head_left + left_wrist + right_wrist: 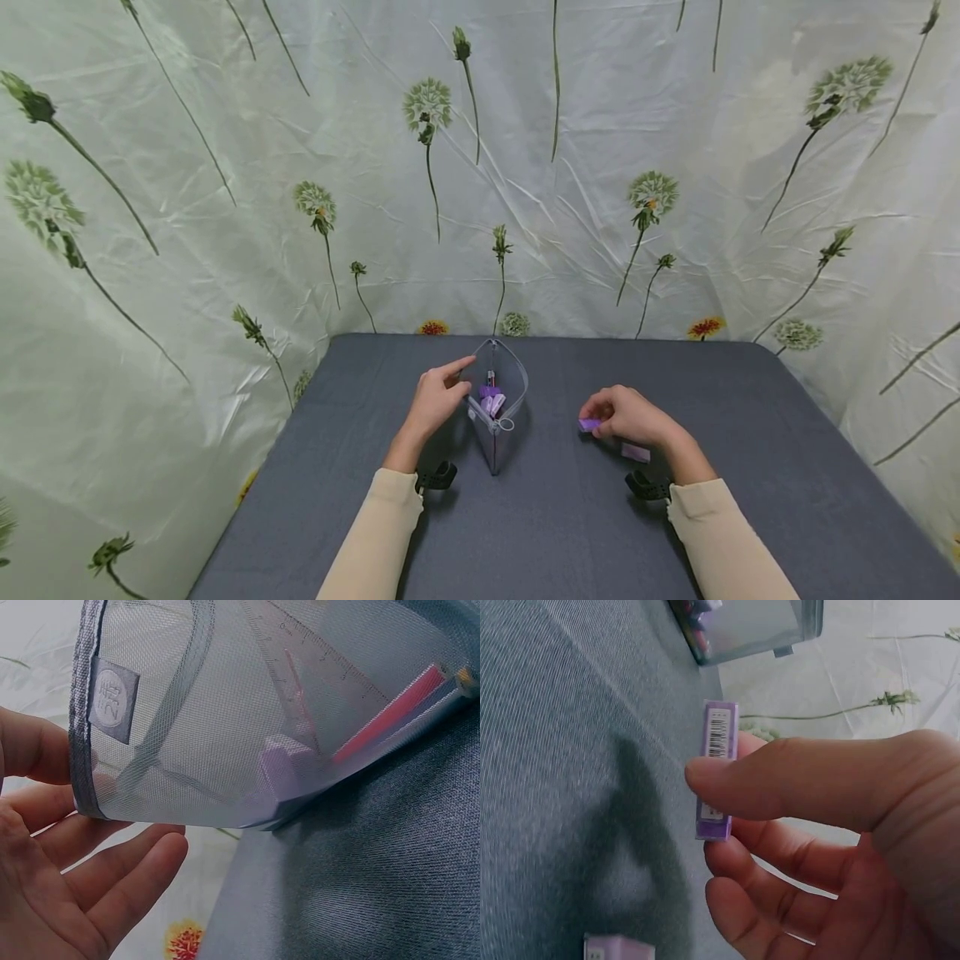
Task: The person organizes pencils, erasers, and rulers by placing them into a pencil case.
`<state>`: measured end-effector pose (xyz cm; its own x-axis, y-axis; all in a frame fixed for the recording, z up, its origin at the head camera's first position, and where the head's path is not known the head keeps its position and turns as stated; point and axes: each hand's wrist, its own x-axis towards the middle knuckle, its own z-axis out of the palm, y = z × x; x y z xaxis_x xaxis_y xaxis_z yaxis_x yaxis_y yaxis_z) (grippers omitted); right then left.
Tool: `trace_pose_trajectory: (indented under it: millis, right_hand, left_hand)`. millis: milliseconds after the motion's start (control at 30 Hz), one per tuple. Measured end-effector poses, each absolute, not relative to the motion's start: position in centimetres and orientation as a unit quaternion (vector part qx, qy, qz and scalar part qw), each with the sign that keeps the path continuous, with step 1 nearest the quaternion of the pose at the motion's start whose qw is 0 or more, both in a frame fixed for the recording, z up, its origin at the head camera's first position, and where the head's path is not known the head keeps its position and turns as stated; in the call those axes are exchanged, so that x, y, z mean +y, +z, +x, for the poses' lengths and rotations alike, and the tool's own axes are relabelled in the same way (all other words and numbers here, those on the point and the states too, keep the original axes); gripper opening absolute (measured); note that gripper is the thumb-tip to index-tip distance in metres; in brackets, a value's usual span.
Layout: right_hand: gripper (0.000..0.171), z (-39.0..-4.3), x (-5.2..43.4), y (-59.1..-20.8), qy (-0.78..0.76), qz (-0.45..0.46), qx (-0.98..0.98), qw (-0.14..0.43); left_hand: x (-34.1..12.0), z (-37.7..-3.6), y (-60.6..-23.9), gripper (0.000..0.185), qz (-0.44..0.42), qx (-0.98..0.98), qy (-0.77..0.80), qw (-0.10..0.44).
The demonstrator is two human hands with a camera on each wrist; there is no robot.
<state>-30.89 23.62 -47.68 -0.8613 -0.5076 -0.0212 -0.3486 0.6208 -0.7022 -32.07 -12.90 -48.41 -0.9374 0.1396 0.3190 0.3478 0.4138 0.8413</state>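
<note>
A grey mesh pouch (497, 400) stands open in the middle of the grey table (540, 533). Through its mesh (225, 712) show a clear ruler (315, 652), a pink pencil (382, 720) and a purple block (289, 769). My left hand (453, 379) is at the pouch's left rim with straight fingers (135, 862); its thumb (30, 750) touches the rim band. My right hand (600, 414), to the right of the pouch, pinches a small purple box (718, 769) with a barcode between thumb and fingers. It shows as a purple box (588, 425) just above the table.
A second small purple piece (635, 452) lies on the table under my right wrist, seen as a purple piece (619, 949) at the bottom edge. A floral sheet (525, 167) hangs around the table's back and sides.
</note>
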Motion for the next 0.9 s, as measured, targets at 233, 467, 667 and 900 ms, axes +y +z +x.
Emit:
trace_pose_trajectory:
  millis: [233,467,667,900]
  right_hand:
    - [0.024,-30.8,22.6,-47.1,-0.355,-0.237,0.900,0.091]
    - [0.023,-30.1,21.8,-46.5,-0.359,-0.244,0.896,0.088]
    - [0.023,-29.8,21.3,-46.2,-0.358,-0.251,0.896,0.082]
    - [0.023,-29.6,21.0,-46.0,-0.353,-0.260,0.896,0.068]
  left_hand:
    - [-13.0,-32.1,-48.2,0.045,-0.151,-0.835,-0.519,0.102]
    - [-13.3,-32.0,-48.0,0.035,-0.171,-0.824,-0.534,0.080]
    - [-13.9,-32.1,-47.8,0.026,-0.202,-0.810,-0.548,0.054]
    - [-14.3,-32.1,-47.7,0.021,-0.218,-0.810,-0.542,0.042]
